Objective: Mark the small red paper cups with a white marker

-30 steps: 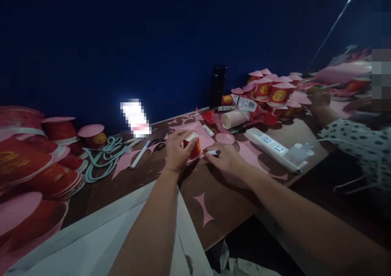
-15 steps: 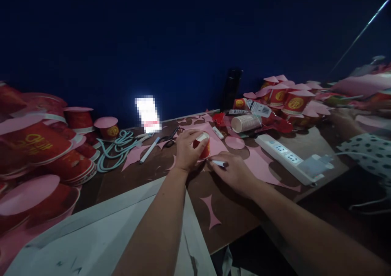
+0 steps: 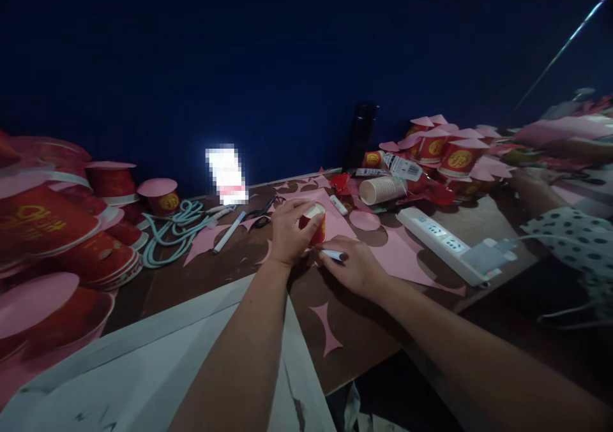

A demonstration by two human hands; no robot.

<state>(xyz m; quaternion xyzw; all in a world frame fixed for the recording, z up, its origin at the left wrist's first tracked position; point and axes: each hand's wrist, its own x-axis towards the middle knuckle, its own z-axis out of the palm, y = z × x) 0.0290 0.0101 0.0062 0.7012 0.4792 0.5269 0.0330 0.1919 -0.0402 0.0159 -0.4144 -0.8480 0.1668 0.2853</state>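
My left hand (image 3: pixel 288 231) is closed around a small red paper cup (image 3: pixel 321 230), which stands upside down on a pink paper sheet (image 3: pixel 342 228). Between the fingers of my right hand (image 3: pixel 359 267) is a white marker (image 3: pixel 334 254), its tip end low at the cup's rim. Whether the tip touches the paper is hidden by the fingers. A loose pink disc (image 3: pixel 364 220) and a white capped-looking stick (image 3: pixel 338 204) lie just beyond the cup. Another marker (image 3: pixel 228 233) rests to the left, near black-handled scissors (image 3: pixel 262 218).
Red cups with pink discs pile up at left (image 3: pixel 71 240) and back right (image 3: pixel 457 157). Nearby are a coiled cable (image 3: pixel 167 253), a bright phone (image 3: pixel 227 173), a dark bottle (image 3: pixel 363 135), stacked paper cups (image 3: pixel 382 191) and a power strip (image 3: pixel 435 237). At right is another person's dotted sleeve (image 3: pixel 569 240).
The view has shifted slightly, so everything sits a little further left. My left hand keeps its hold on the cup, and the marker stays by the rim in my right hand.
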